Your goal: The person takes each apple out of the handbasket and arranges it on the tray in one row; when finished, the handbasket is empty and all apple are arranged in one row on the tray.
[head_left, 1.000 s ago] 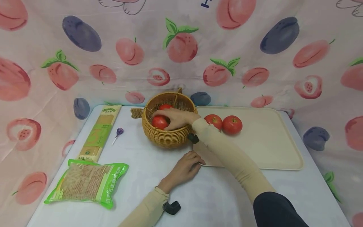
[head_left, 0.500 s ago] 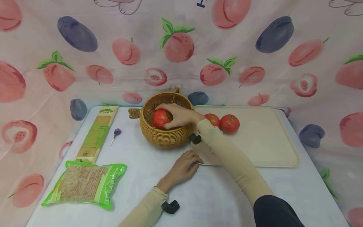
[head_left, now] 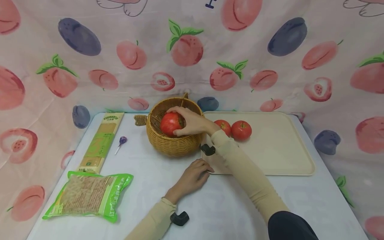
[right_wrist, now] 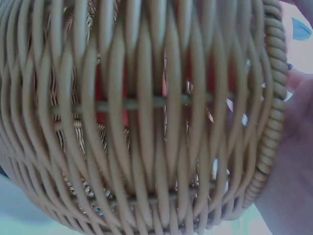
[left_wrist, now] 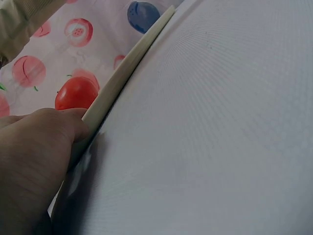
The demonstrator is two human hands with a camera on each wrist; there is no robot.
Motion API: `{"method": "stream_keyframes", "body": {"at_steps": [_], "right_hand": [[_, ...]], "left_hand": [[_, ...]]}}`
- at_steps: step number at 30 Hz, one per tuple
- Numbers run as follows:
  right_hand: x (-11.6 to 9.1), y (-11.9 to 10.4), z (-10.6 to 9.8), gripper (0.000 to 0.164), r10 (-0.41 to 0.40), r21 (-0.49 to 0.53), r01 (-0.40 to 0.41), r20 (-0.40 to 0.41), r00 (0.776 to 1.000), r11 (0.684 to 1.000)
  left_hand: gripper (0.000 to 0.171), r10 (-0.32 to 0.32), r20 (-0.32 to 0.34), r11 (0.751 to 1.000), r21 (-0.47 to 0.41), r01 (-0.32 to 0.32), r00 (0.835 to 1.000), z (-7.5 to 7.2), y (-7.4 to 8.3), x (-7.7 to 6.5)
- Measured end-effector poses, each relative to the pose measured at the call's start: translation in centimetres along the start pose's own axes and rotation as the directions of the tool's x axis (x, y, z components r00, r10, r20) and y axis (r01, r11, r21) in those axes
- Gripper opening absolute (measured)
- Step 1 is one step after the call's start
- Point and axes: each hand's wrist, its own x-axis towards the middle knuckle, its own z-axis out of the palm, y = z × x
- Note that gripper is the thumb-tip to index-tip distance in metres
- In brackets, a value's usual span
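Note:
My right hand (head_left: 192,120) reaches into the round wicker basket (head_left: 172,146) and grips a red apple (head_left: 170,125), thumb on the near side and fingers over the far side. The apple is at rim height. In the right wrist view the basket's woven wall (right_wrist: 146,122) fills most of the picture, with red showing through its gaps. My left hand (head_left: 192,176) holds the near left corner of the beige tray (head_left: 279,143). In the left wrist view its bent fingers lie over the tray's rim (left_wrist: 117,83). Two red apples (head_left: 241,130) sit on the tray.
A lollipop (head_left: 121,142) lies left of the basket. Farther left are a long noodle packet (head_left: 99,143) and a green-edged bag (head_left: 87,195) of brownish strips. White cloth (head_left: 144,186) covers the table. A fruit-printed curtain (head_left: 192,80) hangs behind.
My right hand has raised the apple slightly inside the basket. Another red apple, visible behind it one second ago, is now hidden. My left hand stays at the tray corner.

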Motion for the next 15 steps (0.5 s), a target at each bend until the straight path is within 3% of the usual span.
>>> {"method": "stream_keyframes", "body": {"at_steps": [15], "right_hand": [[-1.6, 0.3, -0.8, 0.073, -0.007, 0.097, 0.016, -0.099, 0.995, 0.995]], "left_hand": [[0.017, -0.019, 0.004, 1.0, -0.003, 0.019, 1.0, 0.1, 0.1, 0.0]]}}
